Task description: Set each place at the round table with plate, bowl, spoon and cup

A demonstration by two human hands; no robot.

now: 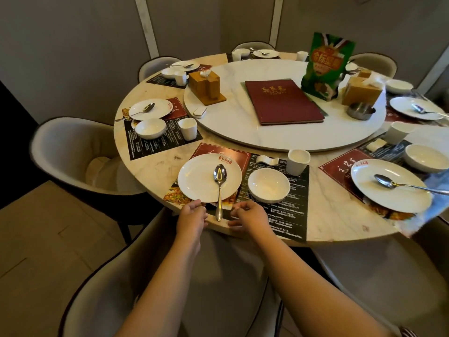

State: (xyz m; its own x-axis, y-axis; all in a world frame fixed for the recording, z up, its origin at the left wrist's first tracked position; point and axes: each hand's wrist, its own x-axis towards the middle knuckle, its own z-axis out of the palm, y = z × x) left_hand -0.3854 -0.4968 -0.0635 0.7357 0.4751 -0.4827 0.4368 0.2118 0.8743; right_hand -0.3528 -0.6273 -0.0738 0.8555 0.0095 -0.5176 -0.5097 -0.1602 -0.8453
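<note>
At the place nearest me, a white plate lies on a dark printed placemat on the round marble table. A metal spoon rests across the plate, its handle reaching the table's edge. To the right of the plate stand a white bowl and, behind it, a white cup. My left hand pinches the mat's near edge just below the plate. My right hand grips the same edge to the right of the spoon handle.
Other places around the table hold plates, bowls, spoons and cups. The white turntable carries a red menu, wooden tissue boxes, a green card stand and a metal ashtray. Grey chairs ring the table; one stands right under my arms.
</note>
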